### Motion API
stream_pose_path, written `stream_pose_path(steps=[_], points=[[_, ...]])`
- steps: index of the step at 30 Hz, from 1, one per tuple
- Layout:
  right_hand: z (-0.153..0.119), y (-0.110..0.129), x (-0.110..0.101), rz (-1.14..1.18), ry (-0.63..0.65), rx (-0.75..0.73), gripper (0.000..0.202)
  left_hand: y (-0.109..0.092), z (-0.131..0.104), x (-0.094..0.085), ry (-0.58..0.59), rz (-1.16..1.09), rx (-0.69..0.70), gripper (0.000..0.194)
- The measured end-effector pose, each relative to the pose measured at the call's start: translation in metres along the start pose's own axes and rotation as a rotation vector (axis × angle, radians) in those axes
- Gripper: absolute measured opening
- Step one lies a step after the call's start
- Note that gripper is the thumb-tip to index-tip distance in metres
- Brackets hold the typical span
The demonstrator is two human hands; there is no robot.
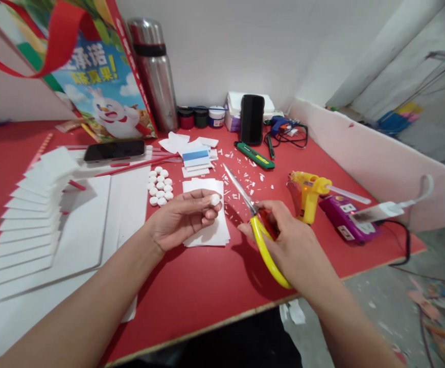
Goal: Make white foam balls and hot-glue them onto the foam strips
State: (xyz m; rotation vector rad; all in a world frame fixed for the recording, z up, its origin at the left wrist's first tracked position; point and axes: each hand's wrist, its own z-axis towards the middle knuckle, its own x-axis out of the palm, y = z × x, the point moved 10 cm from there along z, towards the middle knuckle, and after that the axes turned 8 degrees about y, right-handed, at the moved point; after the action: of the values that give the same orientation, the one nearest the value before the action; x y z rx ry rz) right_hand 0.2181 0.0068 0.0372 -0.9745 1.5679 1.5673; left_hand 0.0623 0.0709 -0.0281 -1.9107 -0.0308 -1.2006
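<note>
A small white piece (215, 200) is being pinched above the paper stack (209, 236) by the left hand's (179, 219) fingers (196, 193); light, probably brittle, it is best gripped gently by its edges. Scissors (241, 190) are clasped by the right hand's (291, 236) fingers.

White discs (160, 186) on red table (180, 291)

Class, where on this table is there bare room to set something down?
Bare red table lies between paper stack, scissors and near edge; also between glue gun and side wall. Crowded: the left, under white boards.
</note>
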Motion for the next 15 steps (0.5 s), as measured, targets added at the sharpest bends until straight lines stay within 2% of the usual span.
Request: stream_pose_path(steps=[4, 7, 12, 15], points=[[0.022, 0.000, -0.006, -0.329, 0.026, 0.134, 0.024, -0.007, 0.000, -0.003, -0.034, 0.068, 0.072, 0.020], [0.037, 0.002, -0.001, -0.487, 0.055, 0.179, 0.024, -0.017, -0.001, -0.005, -0.079, 0.260, 0.174, 0.019], [0.046, 0.009, 0.008, -0.575, 0.074, 0.113, 0.023, -0.043, -0.013, 0.001, -0.199, 0.666, 0.427, 0.018], [0.046, 0.019, 0.003, -0.576, 0.073, 0.050, 0.022, -0.053, -0.022, 0.009, -0.262, 0.911, 0.528, 0.012]])
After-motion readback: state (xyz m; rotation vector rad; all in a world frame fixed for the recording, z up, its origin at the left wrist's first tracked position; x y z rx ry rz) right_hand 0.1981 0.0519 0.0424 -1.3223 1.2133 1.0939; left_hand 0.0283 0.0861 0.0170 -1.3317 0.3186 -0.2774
